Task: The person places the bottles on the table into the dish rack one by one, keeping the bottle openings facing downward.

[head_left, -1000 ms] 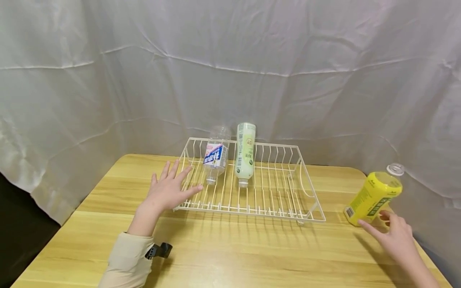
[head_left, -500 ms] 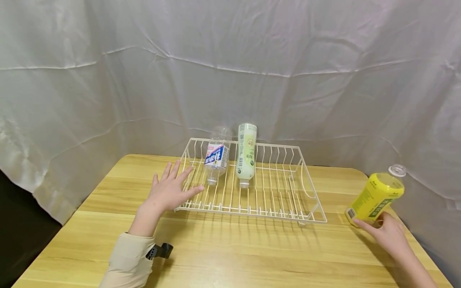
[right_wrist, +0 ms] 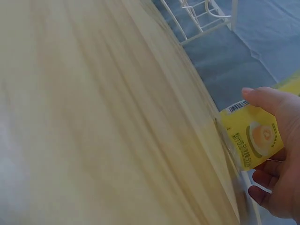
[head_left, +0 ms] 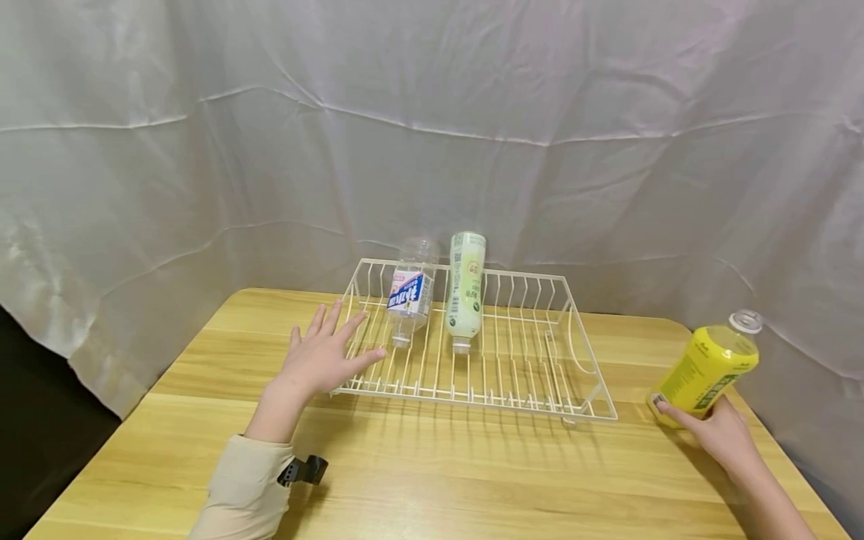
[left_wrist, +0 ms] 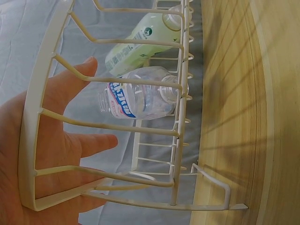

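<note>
At the right of the table stands a yellow-labelled bottle (head_left: 705, 373), its clear neck uppermost. My right hand (head_left: 721, 435) grips it low down, thumb on the near side and fingers round the far side, as the right wrist view also shows. My left hand (head_left: 316, 362) lies with spread, straight fingers at the left end of a white wire dish rack (head_left: 526, 405). Two bottles lean neck-down in the rack: a clear one with a blue and white label (head_left: 409, 292) and a pale green one (head_left: 466, 289). In the left wrist view, rack wires cross in front of the left hand (left_wrist: 56, 136).
The rack stands on a wooden table (head_left: 432, 480), toward its back edge. A grey curtain (head_left: 472, 135) hangs close behind the table and round both sides. A black strap clip (head_left: 304, 470) sits at my left wrist below the beige sleeve (head_left: 243, 480).
My right hand has moved in to the yellow bottle and its fingers have closed round the lower part. My left hand keeps its place by the rack, and the bottles in it have not moved.
</note>
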Tool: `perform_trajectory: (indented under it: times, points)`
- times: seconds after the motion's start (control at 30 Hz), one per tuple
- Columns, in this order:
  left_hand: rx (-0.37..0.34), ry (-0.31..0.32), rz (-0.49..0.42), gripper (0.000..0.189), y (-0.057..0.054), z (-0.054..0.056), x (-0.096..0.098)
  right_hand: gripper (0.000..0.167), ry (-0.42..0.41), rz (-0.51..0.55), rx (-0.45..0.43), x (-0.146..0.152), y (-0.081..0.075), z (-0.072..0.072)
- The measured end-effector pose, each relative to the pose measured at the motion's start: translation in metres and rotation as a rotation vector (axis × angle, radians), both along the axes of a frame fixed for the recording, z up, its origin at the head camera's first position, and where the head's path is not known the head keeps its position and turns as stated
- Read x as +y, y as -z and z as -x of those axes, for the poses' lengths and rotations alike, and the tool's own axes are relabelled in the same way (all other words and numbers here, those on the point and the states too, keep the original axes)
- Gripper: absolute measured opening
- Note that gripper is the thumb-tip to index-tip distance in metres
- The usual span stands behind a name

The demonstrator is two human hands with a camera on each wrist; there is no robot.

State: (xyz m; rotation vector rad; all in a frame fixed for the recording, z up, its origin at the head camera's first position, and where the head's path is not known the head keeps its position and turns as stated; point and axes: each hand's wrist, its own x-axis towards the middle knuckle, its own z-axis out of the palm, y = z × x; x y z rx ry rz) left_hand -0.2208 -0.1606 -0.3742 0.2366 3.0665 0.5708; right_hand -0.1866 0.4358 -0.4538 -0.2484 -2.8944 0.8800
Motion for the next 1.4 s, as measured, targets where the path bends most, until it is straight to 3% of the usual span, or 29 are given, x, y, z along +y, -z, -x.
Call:
perform_trajectory:
  times: [0.43, 0.73, 0.97, 1.17, 1.4]
  points:
    - [0.006, 0.0, 0.0, 0.092, 0.003, 0.0, 0.001, 0.071, 0.024, 0.033, -0.009, 0.002, -0.004, -0.001]
    - [0.009, 0.0, -0.004, 0.086, 0.001, 0.0, 0.0, 0.068, 0.06, -0.034, 0.224, -0.012, -0.016, -0.004]
    - [0.01, 0.002, -0.006, 0.088, 0.0, 0.0, 0.0, 0.067, -0.011, -0.192, 0.461, -0.028, -0.037, -0.001]
    - [0.011, 0.001, -0.007, 0.088, 0.001, 0.0, 0.0, 0.07, -0.021, -0.266, 0.521, -0.048, -0.055, 0.001]
    - [0.014, -0.003, 0.003, 0.087, 0.001, 0.0, 0.0, 0.069, -0.042, -0.278, 0.6, -0.078, -0.076, -0.001]
